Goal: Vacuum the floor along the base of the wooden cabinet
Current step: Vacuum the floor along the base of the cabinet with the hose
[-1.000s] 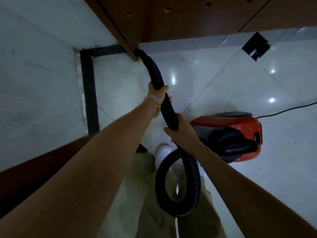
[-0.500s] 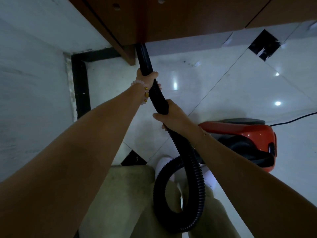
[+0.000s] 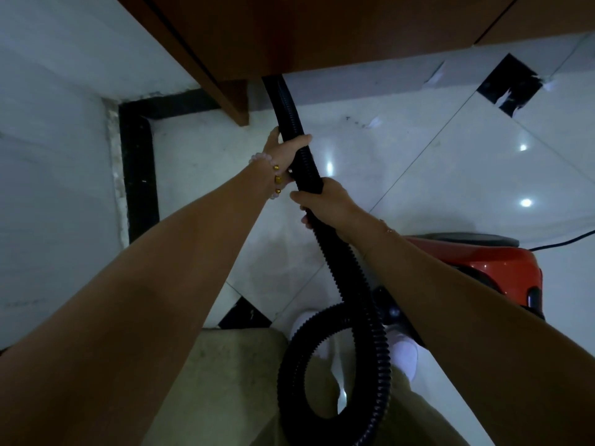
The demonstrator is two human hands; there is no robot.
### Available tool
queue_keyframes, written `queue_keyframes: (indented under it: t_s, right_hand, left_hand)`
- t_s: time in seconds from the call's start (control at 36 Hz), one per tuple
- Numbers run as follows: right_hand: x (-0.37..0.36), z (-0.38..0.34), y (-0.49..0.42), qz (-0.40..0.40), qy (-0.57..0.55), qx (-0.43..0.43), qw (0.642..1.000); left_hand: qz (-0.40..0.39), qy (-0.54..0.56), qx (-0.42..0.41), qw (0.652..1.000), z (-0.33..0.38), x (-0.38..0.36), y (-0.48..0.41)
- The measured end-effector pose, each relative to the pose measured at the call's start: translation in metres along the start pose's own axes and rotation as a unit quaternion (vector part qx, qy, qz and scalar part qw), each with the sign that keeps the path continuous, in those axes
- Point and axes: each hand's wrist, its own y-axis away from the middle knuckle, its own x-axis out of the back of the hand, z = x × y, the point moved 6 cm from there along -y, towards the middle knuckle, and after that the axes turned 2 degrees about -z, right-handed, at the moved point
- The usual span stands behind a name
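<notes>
A black ribbed vacuum hose [image 3: 347, 284] runs from a loop over my legs up to the base of the wooden cabinet [image 3: 289, 30]. Its front end goes under the cabinet's bottom edge, where the tip is hidden. My left hand [image 3: 285, 152], with a bead bracelet on the wrist, grips the hose near that end. My right hand [image 3: 325, 201] grips it just below. The red vacuum cleaner body [image 3: 495, 265] stands on the white tiled floor [image 3: 418, 175] at the right, partly behind my right forearm.
A white wall [image 3: 48, 156] with a black skirting strip [image 3: 138, 175] closes the left side. The cabinet's corner foot [image 3: 238, 104] stands just left of the hose. A black power cord [image 3: 566, 241] trails off right. Small paper scraps [image 3: 373, 122] lie along the cabinet base.
Both hands have pushed the hose forward, and its tip has gone from the cabinet's corner to under the bottom edge. The view has moved closer to the cabinet.
</notes>
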Motion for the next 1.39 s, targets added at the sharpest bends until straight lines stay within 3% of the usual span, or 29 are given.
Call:
queue_keyframes:
  t_s: [0.11, 0.44, 0.81, 1.14, 1.39]
  right_hand:
    - [0.002, -0.003, -0.007, 0.01, -0.02, 0.003, 1.0]
    - [0.02, 0.007, 0.004, 0.11, -0.012, -0.02, 0.994]
    - [0.056, 0.025, 0.091, 0.125, 0.001, -0.042, 0.991]
    - [0.038, 0.05, 0.184, 0.174, 0.003, -0.074, 0.982]
    - [0.021, 0.076, 0.236, 0.218, -0.091, -0.079, 0.969]
  left_hand:
    - [-0.015, 0.028, 0.004, 0.999, -0.002, -0.008, 0.002]
    - [-0.043, -0.032, -0.007, 0.999, -0.007, -0.036, 0.008]
    - [-0.089, -0.034, 0.07, 0.993, -0.034, -0.094, 0.082]
    - [-0.103, -0.032, 0.104, 0.989, -0.05, -0.104, 0.175]
    - [-0.126, -0.073, 0.112, 0.983, -0.073, -0.121, 0.223]
